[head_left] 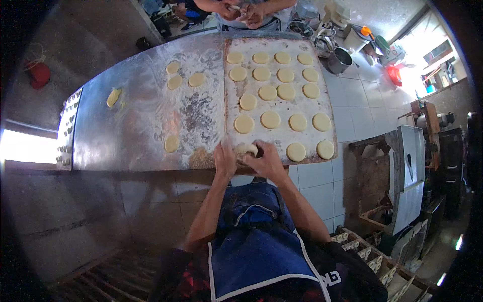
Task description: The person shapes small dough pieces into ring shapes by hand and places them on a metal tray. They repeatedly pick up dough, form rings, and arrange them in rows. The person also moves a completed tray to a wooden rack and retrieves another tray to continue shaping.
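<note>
At the front edge of the table, my right hand grips a pale dough piece with thumb and fingers. My left hand is just left of it; its fingers are blurred, so I cannot tell if they touch it. Around them are a floured board with rows of flat dough discs and the steel tabletop, dusted with flour and holding several more discs. A brown crumbly patch lies left of my hands, and a yellow smear farther left.
A co-worker's hands work beyond the table's far edge. A tray with small items stands at the left end. Pots and a red container sit on the floor back right. A wooden stand with metal sheets is at right.
</note>
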Demonstrator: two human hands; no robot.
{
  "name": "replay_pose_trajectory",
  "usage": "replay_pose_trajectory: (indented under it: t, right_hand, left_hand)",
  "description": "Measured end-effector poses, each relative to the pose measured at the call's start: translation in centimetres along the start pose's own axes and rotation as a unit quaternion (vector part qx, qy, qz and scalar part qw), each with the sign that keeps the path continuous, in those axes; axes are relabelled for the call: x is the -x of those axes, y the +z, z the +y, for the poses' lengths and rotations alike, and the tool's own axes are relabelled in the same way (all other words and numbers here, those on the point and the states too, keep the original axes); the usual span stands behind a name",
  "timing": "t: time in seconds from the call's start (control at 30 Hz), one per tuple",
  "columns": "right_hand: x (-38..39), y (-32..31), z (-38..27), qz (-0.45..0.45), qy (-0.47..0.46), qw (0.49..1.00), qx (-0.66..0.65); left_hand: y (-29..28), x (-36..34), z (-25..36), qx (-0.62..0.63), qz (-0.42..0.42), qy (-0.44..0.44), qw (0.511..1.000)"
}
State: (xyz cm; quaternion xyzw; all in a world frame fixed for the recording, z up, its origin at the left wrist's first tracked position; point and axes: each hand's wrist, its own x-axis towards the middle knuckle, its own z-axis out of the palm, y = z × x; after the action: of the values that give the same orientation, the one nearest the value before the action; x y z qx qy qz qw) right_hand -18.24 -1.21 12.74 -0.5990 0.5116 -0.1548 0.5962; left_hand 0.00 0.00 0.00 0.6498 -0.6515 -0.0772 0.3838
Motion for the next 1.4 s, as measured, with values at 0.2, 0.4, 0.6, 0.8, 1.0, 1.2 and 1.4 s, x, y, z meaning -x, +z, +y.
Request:
replay_pose_trajectory:
  t: [0.2, 0.4, 0.6, 0.8, 1.0, 1.2, 1.4]
  right_hand:
    - [-1.7, 1.1, 5.1, 0.288, -0.124, 0.891, 0.329]
    - [-8.5, -4.1, 6.3, 0.293, -0.164, 0.856, 0.393]
    - [-11.3, -5.9, 5.7, 0.253, -0.099, 0.795, 0.542]
    - [-8.7, -7.4, 2.2, 0.214, -0.131, 0.911, 0.327]
    - [-4.1, 0.0, -1.4, 0.114, -0.05, 0.991, 0.044]
    - [-15.1, 10.4, -3.6, 0.172, -0.134, 0.967, 0.129]
    - [-16.7, 10.6, -3.3, 0.164, -0.096, 0.945, 0.266]
  left_hand:
    - [-2.4, -2.0, 2.3, -0.025, -0.08, -0.071, 0.994]
    - [-3.4, -1.5, 3.4, 0.039, -0.12, -0.044, 0.991]
    - [-2.0, -6.3, 3.0, 0.041, -0.009, 0.063, 0.997]
    - [3.3, -11.7, 1.8, -0.13, -0.254, 0.131, 0.949]
    - [-4.2, -10.9, -3.8, 0.208, -0.19, 0.019, 0.959]
    - [-13.5, -10.5, -10.8, -0.038, -0.05, 0.009, 0.998]
    - [-13.8, -8.2, -10.2, 0.159, -0.068, -0.072, 0.982]
